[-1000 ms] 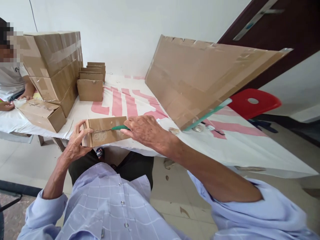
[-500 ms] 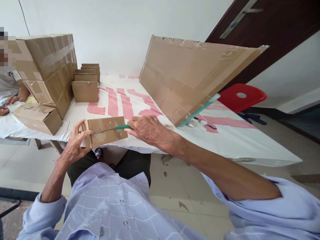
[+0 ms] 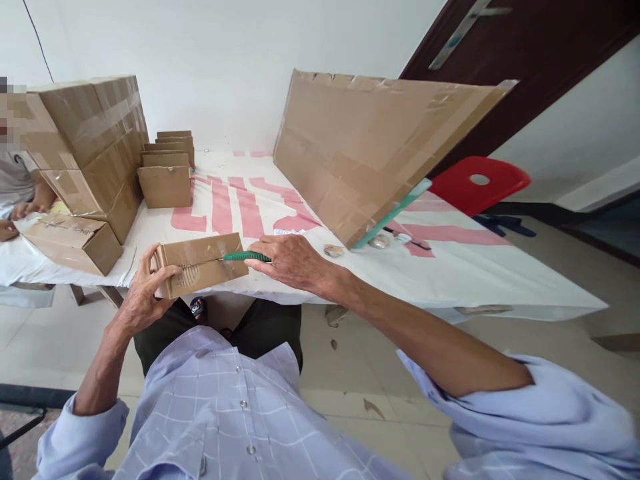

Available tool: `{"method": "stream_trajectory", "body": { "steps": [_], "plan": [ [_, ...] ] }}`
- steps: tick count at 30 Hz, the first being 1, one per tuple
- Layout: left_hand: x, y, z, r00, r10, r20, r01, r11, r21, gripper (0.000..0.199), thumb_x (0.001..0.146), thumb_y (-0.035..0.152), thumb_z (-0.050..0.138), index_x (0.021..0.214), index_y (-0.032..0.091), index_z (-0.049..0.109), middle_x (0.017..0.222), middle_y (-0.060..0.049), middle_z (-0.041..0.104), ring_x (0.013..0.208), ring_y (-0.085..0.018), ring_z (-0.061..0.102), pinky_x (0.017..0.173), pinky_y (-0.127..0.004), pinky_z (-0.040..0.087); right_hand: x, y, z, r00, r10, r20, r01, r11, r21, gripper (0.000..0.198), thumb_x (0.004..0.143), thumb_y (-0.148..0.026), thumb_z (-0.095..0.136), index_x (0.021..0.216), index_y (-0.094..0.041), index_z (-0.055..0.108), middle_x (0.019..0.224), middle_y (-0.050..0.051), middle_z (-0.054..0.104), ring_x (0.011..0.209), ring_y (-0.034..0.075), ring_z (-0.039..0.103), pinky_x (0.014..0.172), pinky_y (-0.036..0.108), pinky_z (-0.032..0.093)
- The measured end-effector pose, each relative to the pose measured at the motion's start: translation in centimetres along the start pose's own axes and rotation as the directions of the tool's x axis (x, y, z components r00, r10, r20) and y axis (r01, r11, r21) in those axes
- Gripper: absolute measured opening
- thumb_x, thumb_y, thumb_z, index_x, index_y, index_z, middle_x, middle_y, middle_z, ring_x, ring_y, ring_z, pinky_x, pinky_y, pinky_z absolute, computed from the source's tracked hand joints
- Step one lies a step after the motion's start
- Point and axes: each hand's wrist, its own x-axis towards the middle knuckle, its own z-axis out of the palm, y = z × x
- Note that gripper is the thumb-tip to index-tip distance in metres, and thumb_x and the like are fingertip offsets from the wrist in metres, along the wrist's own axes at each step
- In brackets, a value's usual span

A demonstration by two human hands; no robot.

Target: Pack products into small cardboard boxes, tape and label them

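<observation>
A small brown cardboard box (image 3: 210, 263) is held a little tilted at the near edge of the table. My left hand (image 3: 149, 287) grips its left end, thumb on the top face and fingers round the far side. Between the fingers of my right hand (image 3: 285, 259) is a tool with a ribbed green handle (image 3: 246, 256), its thin tip pointing left onto the box's top along the middle line. Whether the tip is a blade or a point is too small to tell. Curved dark marks show on the box near my left thumb.
Large taped cartons (image 3: 95, 127) are stacked at the left, with a smaller box (image 3: 75, 240) before them. Several folded cardboard pieces (image 3: 165, 187) stand behind. A big cardboard sheet (image 3: 370, 147) leans at the right, near tape rolls (image 3: 379, 241) and a red chair (image 3: 480, 187). Another person's hands (image 3: 23, 212) show far left.
My right hand has shifted slightly, showing more of the green handle, while the tool's tip has moved left along the box. The whole view has turned a little.
</observation>
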Motion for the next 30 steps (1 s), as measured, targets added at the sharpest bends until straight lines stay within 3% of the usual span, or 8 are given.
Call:
{"method": "stream_trajectory", "body": {
  "steps": [6,13,20,22,24,27,30],
  "plan": [
    [-0.5,-0.3,-0.1,1.0,-0.003,-0.005,0.004,0.997,0.078,0.067,0.084,0.013,0.075,0.148,0.03,0.063,0.173,-0.016,0.026,0.161,-0.042,0.04,0.117,-0.058,0.058,0.8,-0.2,1.4,0.999,0.008,0.047,-0.018,0.98,0.2,0.028,0.111,-0.035,0.054,0.109,-0.022,0.079,0.092,0.006,0.079,0.082,0.021,0.068,0.07,0.032,0.038],
    [-1.3,-0.9,0.4,0.999,0.027,-0.046,-0.025,0.998,0.056,0.057,0.086,0.018,0.077,0.141,0.031,0.069,0.169,-0.014,0.03,0.16,-0.041,0.042,0.114,-0.055,0.06,-0.7,-1.8,0.9,0.987,0.159,-0.002,-0.158,0.984,-0.079,0.036,0.11,-0.05,0.06,0.105,-0.02,0.079,0.09,0.013,0.078,0.08,0.026,0.07,0.067,0.034,0.032],
    [-2.5,-2.1,0.1,0.991,-0.033,-0.132,0.041,0.997,0.058,0.054,0.087,0.027,0.08,0.139,0.03,0.064,0.164,-0.016,0.04,0.157,-0.041,0.045,0.124,-0.063,0.049,-3.3,3.3,0.6,0.943,0.299,-0.148,-0.306,0.952,-0.024,0.035,0.109,-0.049,0.057,0.116,-0.024,0.081,0.105,0.012,0.081,0.093,0.03,0.072,0.073,0.036,0.042],
    [-2.6,-2.4,0.1,0.99,-0.055,-0.126,0.058,0.998,0.02,0.057,0.087,0.029,0.081,0.14,0.03,0.061,0.165,-0.017,0.04,0.158,-0.04,0.044,0.125,-0.064,0.047,-2.6,4.4,2.5,0.92,0.361,-0.151,-0.358,0.932,0.047,0.036,0.109,-0.048,0.055,0.12,-0.025,0.079,0.113,0.012,0.082,0.099,0.03,0.073,0.075,0.036,0.045],
    [-2.6,-2.8,0.3,0.989,-0.093,-0.111,0.091,0.996,-0.023,0.058,0.087,0.033,0.082,0.14,0.03,0.06,0.165,-0.017,0.04,0.158,-0.04,0.044,0.123,-0.063,0.049,-1.3,4.8,5.5,0.881,0.468,-0.062,-0.46,0.881,0.116,0.035,0.108,-0.047,0.056,0.119,-0.022,0.078,0.116,0.012,0.082,0.101,0.03,0.074,0.075,0.035,0.045],
    [-2.7,-3.5,0.5,0.985,-0.141,-0.102,0.132,0.987,-0.094,0.057,0.087,0.038,0.083,0.138,0.03,0.059,0.164,-0.018,0.041,0.158,-0.04,0.044,0.116,-0.06,0.057,0.9,4.4,10.7,0.779,0.618,0.109,-0.625,0.75,0.215,0.034,0.108,-0.041,0.058,0.119,-0.017,0.078,0.119,0.017,0.082,0.105,0.031,0.075,0.08,0.035,0.047],
    [-2.8,-4.0,0.4,0.982,-0.162,-0.096,0.145,0.976,-0.161,0.057,0.088,0.041,0.082,0.137,0.03,0.058,0.164,-0.017,0.041,0.155,-0.037,0.048,0.109,-0.054,0.062,2.6,4.2,14.4,0.773,0.624,0.113,-0.629,0.732,0.261,0.033,0.107,-0.037,0.058,0.119,-0.014,0.078,0.117,0.019,0.082,0.106,0.032,0.075,0.083,0.035,0.05]
  ]
}}
